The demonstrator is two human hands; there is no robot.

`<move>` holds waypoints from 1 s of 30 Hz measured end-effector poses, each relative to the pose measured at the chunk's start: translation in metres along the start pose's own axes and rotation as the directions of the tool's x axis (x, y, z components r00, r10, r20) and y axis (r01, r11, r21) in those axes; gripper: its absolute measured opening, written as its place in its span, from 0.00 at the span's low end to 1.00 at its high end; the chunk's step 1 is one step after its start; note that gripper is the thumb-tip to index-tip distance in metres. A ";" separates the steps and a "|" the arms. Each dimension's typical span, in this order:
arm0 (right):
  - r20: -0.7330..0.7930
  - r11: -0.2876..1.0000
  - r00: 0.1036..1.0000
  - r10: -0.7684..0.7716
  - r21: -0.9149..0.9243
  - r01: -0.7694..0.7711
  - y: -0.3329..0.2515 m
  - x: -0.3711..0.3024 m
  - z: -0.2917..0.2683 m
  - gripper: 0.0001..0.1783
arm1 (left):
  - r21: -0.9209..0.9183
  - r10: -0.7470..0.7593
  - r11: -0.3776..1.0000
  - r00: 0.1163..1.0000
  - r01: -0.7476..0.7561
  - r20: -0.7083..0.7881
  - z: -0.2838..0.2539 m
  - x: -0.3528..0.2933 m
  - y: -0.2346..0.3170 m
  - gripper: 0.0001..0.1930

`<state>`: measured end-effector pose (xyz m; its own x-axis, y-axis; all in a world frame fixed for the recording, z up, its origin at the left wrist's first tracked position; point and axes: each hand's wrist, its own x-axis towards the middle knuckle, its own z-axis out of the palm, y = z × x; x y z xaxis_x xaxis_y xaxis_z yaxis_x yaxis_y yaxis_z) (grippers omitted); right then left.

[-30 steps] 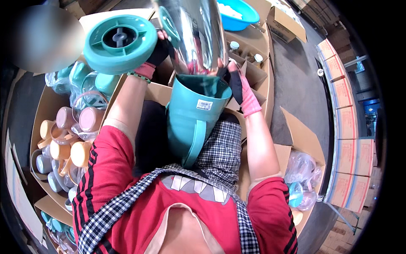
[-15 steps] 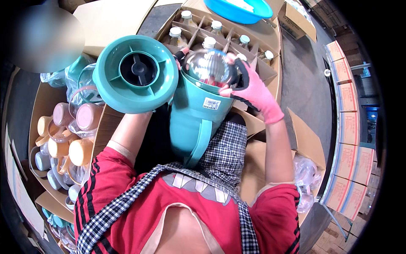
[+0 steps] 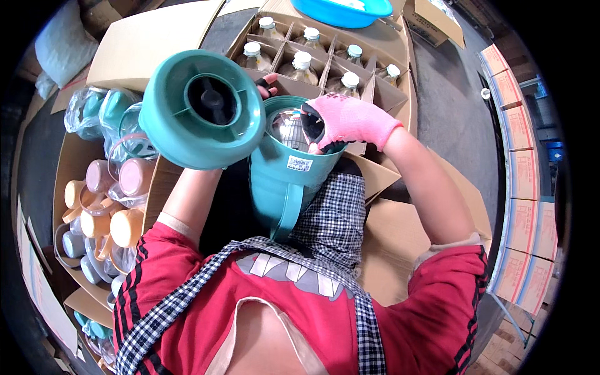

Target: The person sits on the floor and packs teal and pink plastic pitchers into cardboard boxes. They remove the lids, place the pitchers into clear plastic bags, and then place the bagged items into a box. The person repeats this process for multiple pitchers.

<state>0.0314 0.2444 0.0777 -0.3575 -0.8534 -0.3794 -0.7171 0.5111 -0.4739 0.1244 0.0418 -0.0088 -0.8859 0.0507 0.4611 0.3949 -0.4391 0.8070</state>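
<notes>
A teal vacuum jug body [image 3: 275, 187], with a side handle and a white label, stands upright at my lap with its mouth upward. Inside the mouth sits a shiny silvered liner [image 3: 288, 128], its rounded end showing just at the rim. My right hand [image 3: 347, 122], in a pink and black glove, curls its fingers over the liner at the right side of the mouth. To the left, my left hand [image 3: 269, 85] holds up a round teal base piece [image 3: 164, 119] with a black centre; only some fingers show past its edge.
Ahead, a divided carton [image 3: 409, 119] holds several white-capped silvered liners [image 3: 302, 62]. A box of pastel jug parts [image 3: 127, 228] stands at left. Beyond the carton is a blue basin [image 3: 344, 17]. Printed cartons [image 3: 517, 150] line the right, and open cardboard flaps [image 3: 390, 240] lie beside my lap.
The liner has gone down deeper into the jug body. My right hand has come over it from the right, its elbow swinging outward. The round base piece stays nearly in place.
</notes>
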 end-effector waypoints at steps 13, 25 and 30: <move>-0.676 0.479 0.668 0.313 0.719 0.503 0.049 0.003 0.038 0.39 | 0.497 -0.160 0.865 0.975 0.064 0.154 0.016 0.038 0.043 0.48; -0.659 0.356 0.634 0.405 0.752 0.555 0.042 0.011 0.053 0.37 | 0.730 -0.012 0.681 0.995 -0.063 0.097 0.014 0.016 0.032 0.53; -0.745 0.259 0.608 0.274 0.666 0.699 0.044 0.005 0.011 0.28 | 0.673 0.266 0.710 0.964 -0.206 0.013 -0.010 0.033 0.029 0.45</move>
<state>0.0045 0.2637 0.0457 -0.8599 -0.4552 0.2311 -0.0371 -0.3957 -0.9176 0.1040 0.0220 0.0258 -0.7454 -0.0560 0.6642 0.6265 0.2813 0.7269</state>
